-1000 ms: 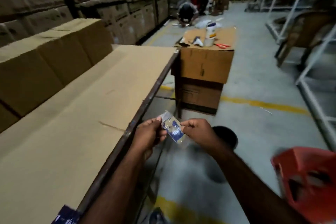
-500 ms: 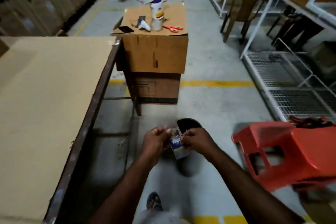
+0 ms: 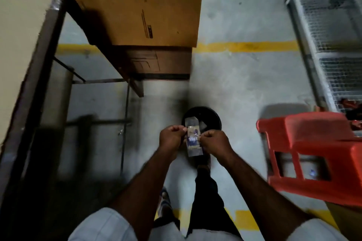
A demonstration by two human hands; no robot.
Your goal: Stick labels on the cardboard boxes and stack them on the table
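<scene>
Far left: metal-framed table with tan board top (image 3: 21, 45), the stacking surface. Beside it: large brown cardboard box (image 3: 141, 10), no label seen on its visible face. Centre: left hand (image 3: 172, 137), fingers curled, pinches one edge of the small blue-and-white label strip (image 3: 193, 141). The right hand (image 3: 214, 142) pinches the opposite edge, judged to be peeling the backing above the round black bin (image 3: 210, 117). Right: red plastic stool (image 3: 317, 154), untouched.

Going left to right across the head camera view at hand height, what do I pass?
table → left hand → label, pinched by both hands → right hand → red stool
</scene>
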